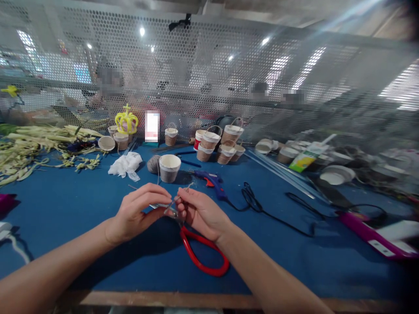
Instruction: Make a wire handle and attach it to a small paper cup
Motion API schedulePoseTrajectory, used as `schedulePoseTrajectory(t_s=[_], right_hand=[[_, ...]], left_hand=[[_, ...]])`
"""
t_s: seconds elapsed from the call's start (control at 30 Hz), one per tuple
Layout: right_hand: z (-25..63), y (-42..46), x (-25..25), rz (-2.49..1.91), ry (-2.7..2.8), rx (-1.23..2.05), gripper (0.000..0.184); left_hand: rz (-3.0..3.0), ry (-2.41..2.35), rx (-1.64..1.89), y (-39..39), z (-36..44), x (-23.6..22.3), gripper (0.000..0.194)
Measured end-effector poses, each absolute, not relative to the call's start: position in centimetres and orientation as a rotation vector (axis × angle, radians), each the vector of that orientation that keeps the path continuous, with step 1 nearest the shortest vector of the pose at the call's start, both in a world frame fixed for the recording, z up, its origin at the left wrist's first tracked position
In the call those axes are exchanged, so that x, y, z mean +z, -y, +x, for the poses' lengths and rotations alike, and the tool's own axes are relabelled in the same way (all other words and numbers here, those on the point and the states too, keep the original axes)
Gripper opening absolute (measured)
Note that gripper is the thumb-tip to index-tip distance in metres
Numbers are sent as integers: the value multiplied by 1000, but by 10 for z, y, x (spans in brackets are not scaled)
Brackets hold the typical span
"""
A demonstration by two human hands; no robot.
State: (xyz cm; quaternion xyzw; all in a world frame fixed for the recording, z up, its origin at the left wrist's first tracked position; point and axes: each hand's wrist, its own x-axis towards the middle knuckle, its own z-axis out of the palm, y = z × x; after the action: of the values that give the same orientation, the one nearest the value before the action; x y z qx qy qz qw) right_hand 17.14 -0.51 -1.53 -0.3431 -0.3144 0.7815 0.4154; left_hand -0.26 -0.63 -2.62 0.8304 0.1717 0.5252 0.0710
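Note:
My left hand [140, 211] pinches a thin strand of grey twine [169, 205] between thumb and fingers. Close against it, my right hand [198, 209] holds the same strand in closed fingertips, and a short end sticks up above them. Beneath both hands lies a pair of scissors [206, 270] with red handles; its blades are partly hidden by my fingers. Just beyond stands a small pot [169, 169] with a white lining and a grey-brown outside. The ball of grey twine [153, 164] sits beside that pot, with a strand trailing toward my hands.
A blue glue gun [212, 181] with a black cord lies right of the pot. Crumpled white tissue [126, 165] is at left. Several small handled pots [209, 140] stand before the perforated metal screen [196, 65]. A purple power strip [369, 233] lies at right, dried stalks [42, 141] far left.

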Motion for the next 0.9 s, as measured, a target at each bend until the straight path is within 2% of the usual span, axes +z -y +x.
schedulePoseTrajectory(t_s=[0.2, 0.33, 0.47, 0.77, 0.9], right_hand=[[171, 5, -15, -858, 774, 1962, 22], [167, 10, -15, -821, 786, 1973, 26], [167, 12, -16, -796, 877, 1943, 28], [169, 12, -16, -910, 1082, 1618, 25], [168, 13, -16, -993, 1313, 1400, 15]], left_hand=[[2518, -516, 1562, 9, -2, -24, 18], [2475, -545, 1537, 7, 0, -28, 24], [2512, -456, 1507, 6, 1, -30, 21], [2536, -376, 1416, 7, 1, -27, 21], [2242, -597, 1315, 6, 2, -27, 10]])
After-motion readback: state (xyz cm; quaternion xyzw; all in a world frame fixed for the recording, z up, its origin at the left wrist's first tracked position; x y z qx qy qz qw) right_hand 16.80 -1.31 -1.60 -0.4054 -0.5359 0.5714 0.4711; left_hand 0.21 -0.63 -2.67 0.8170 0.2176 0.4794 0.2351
